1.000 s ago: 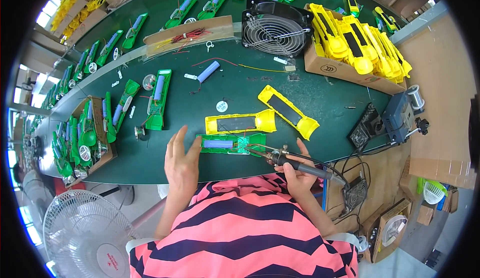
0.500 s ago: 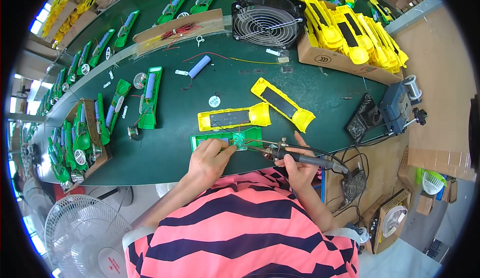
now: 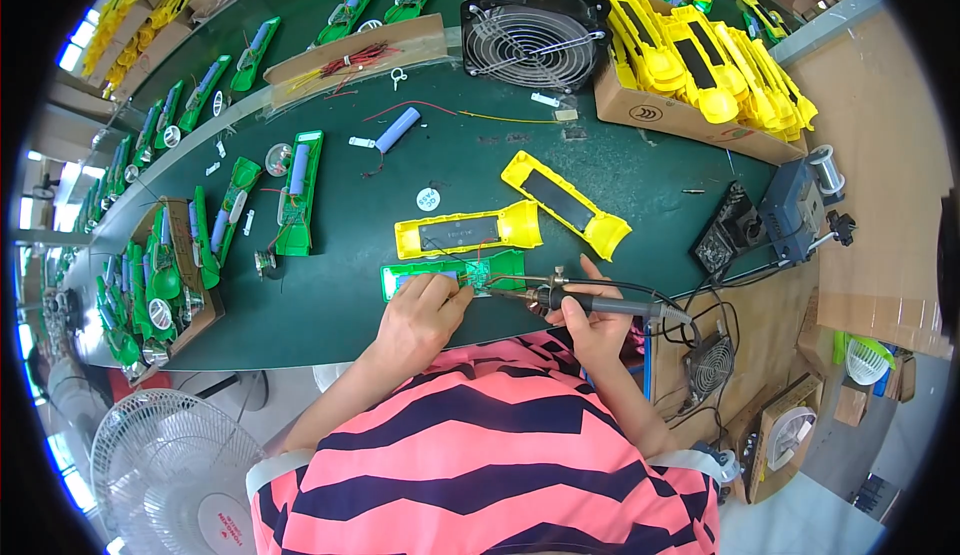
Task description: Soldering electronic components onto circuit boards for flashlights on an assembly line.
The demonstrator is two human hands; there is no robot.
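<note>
In front of me lies a green flashlight half-shell [image 3: 510, 267] with a small green circuit board [image 3: 480, 275] and a blue battery cell [image 3: 408, 280] inside. My left hand [image 3: 422, 317] is closed over its middle, fingertips pinched beside the board; whatever they hold is hidden. From the right, my right hand [image 3: 594, 327] grips a soldering iron [image 3: 615, 305], its metal tip and thin solder-feed tube reaching to the board. A yellow half-shell [image 3: 515, 227] with a dark panel touches the green one's far side, thin wires running between them. Another yellow half-shell [image 3: 565, 205] lies beyond it.
A box of yellow shells [image 3: 700, 125] and a black fan [image 3: 537, 40] stand at the back. On the right is a soldering station [image 3: 790, 213] with a solder spool [image 3: 825, 170]. Left are filled green shells [image 3: 300, 195] and a carton of them [image 3: 207, 310]. A loose battery [image 3: 398, 130] lies farther back.
The soldering iron and my right hand have shifted very slightly, with the tip staying at the board. My left hand keeps its place on the green half-shell.
</note>
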